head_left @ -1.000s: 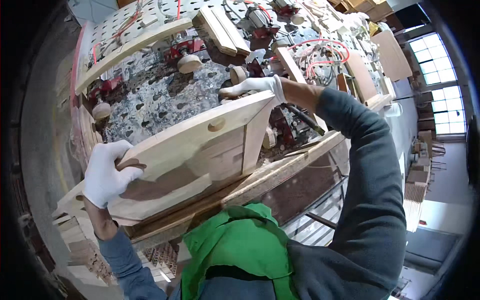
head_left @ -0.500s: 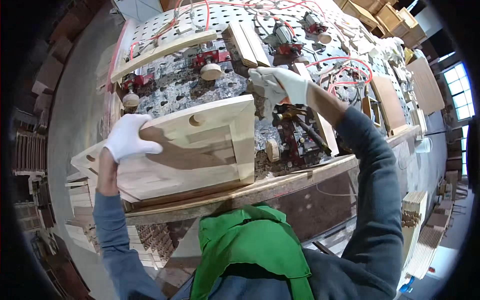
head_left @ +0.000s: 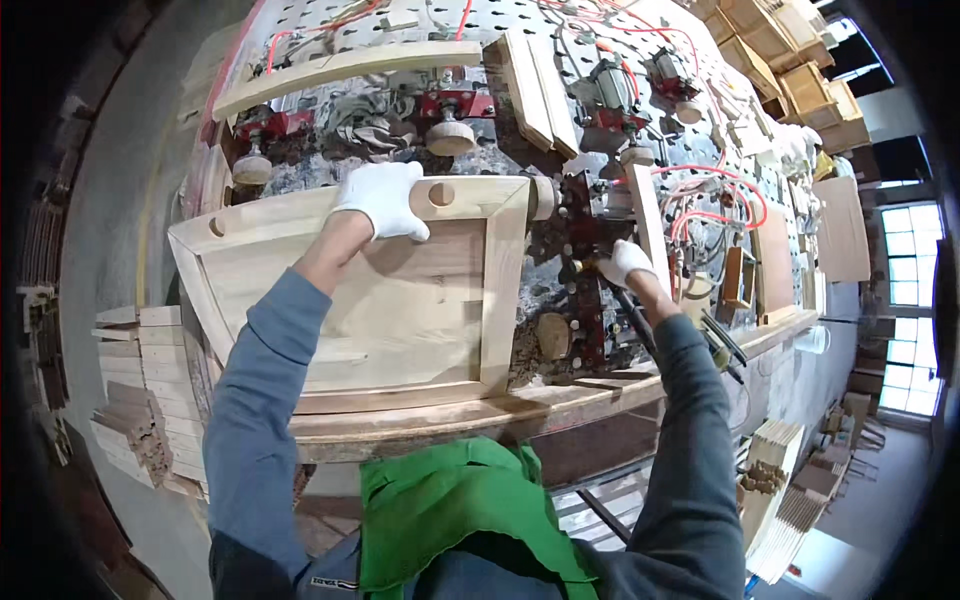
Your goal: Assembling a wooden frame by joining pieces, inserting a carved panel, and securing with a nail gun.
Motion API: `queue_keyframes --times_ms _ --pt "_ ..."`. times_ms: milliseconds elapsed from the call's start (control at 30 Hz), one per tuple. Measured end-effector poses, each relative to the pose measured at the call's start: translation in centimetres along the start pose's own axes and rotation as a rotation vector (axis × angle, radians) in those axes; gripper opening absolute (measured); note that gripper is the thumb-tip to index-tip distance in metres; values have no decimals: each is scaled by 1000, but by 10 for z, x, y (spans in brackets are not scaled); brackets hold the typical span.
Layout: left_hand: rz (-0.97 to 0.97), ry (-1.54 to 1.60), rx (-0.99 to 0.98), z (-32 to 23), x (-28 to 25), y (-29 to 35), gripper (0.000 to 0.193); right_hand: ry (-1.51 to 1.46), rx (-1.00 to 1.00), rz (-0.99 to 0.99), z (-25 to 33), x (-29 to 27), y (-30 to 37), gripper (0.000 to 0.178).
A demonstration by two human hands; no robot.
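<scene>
While the framed wood panel [head_left: 400, 310] sits along the near edge of the workbench [head_left: 580, 402], the gloved left hand [head_left: 385, 203] has its far rail gripped beside a round hole. The right hand [head_left: 627, 264] looks narrow, next to a dark handle [head_left: 638, 318]; can't tell if it's holding it. Round clamp block [head_left: 451, 139] sits just beyond, orange-red hose [head_left: 742, 182] off right.

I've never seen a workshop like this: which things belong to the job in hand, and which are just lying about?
Part of the job, it seems:
- panel, left hand on it
- red clamp, near the right hand
- bench

Seemingly just lying about:
- grey rag
- stacked wood
- white bucket
</scene>
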State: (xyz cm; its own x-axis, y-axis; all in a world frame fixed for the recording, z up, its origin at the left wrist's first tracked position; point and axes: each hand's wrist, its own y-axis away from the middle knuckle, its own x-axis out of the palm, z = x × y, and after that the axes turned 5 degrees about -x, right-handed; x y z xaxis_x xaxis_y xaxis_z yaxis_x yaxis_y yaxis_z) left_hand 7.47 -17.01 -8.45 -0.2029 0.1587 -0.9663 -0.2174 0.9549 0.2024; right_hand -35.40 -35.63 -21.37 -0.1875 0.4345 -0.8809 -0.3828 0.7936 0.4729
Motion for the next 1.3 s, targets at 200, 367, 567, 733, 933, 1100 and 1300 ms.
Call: queue_keyframes --times_ms 200,367,567,733,933,1100,1300 --pt "124 62 -27 16 43 -45 62 -220 -79 108 -55 50 -9 39" --pt "128 34 -39 27 67 -74 63 -774 -329 443 -59 32 -38 43" --pt "142 44 -91 33 96 -79 64 -304 -314 164 40 -50 25 45" --pt "187 3 -128 15 80 -76 65 -318 -469 5 127 -162 -6 33" --pt "182 -7 -145 19 79 -74 69 200 -559 -381 192 -165 -106 22" --pt "152 -25 -165 22 85 -71 70 344 -709 -378 219 -154 -124 21" --pt "191 -24 -172 22 80 -69 70 536 -782 -277 237 -150 -128 21"
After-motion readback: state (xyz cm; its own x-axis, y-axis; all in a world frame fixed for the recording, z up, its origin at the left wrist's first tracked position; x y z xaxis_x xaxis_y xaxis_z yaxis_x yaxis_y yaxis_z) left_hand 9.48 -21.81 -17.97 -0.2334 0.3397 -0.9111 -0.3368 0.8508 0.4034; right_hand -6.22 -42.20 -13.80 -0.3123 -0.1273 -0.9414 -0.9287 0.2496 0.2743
